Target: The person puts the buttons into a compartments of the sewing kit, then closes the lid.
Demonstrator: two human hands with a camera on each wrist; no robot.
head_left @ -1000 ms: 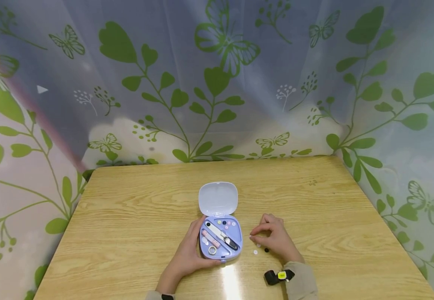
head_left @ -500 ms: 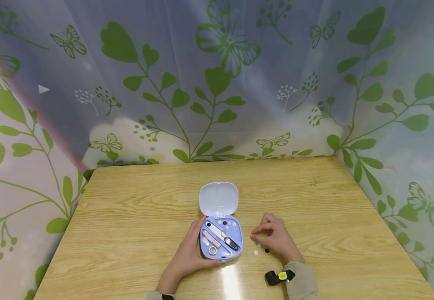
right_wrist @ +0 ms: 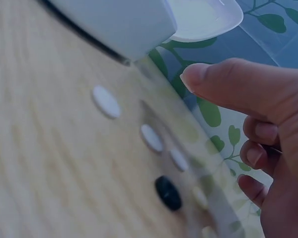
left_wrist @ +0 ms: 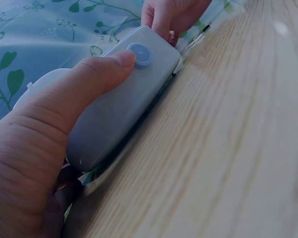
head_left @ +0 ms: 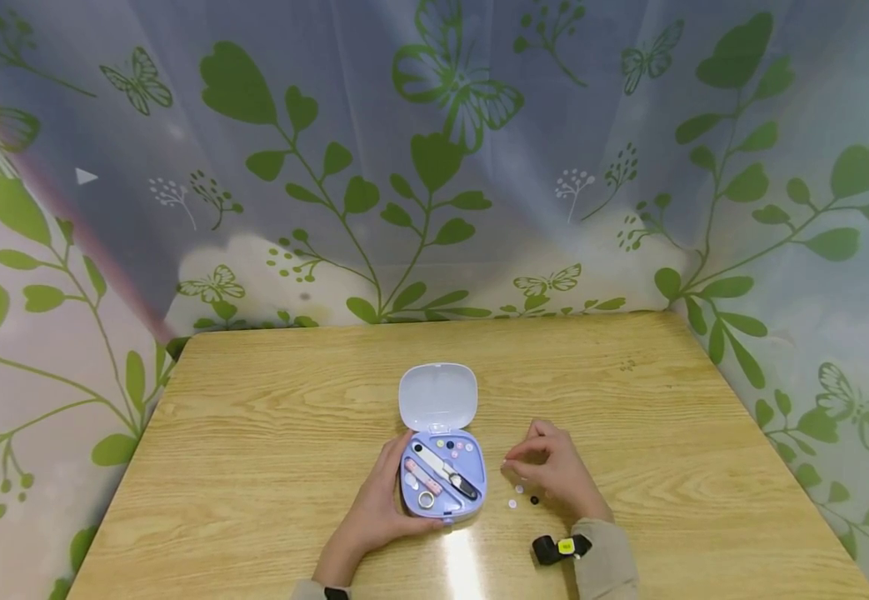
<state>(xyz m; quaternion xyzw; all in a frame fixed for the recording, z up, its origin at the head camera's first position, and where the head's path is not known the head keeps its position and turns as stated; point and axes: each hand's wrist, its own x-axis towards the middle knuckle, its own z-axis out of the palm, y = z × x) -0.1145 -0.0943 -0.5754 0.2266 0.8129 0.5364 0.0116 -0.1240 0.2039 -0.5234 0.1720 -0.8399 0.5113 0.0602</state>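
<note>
On the wooden table stands a lilac sewing box [head_left: 443,513], its white lid [head_left: 437,397] raised. My left hand [head_left: 382,502] grips its left side; in the left wrist view the thumb lies on the round blue catch [left_wrist: 140,54]. Inside are a slim tool with a black end [head_left: 464,487], a pink-and-white strip [head_left: 422,477], a ring [head_left: 425,500] and several small buttons. Right of the box, my right hand [head_left: 557,471] hovers with thumb and index tips together. A pale spot shows there, but whether it is a button or a nail is unclear.
Below the right hand lie a white button [head_left: 512,503], a second white button [head_left: 519,489] and a black button [head_left: 535,500]. More pale buttons [right_wrist: 179,159] show in the right wrist view. A patterned cloth [head_left: 434,250] hangs behind the table.
My right hand has shifted slightly up and to the right, farther from the loose buttons. The left hand and the sewing box stay as they were.
</note>
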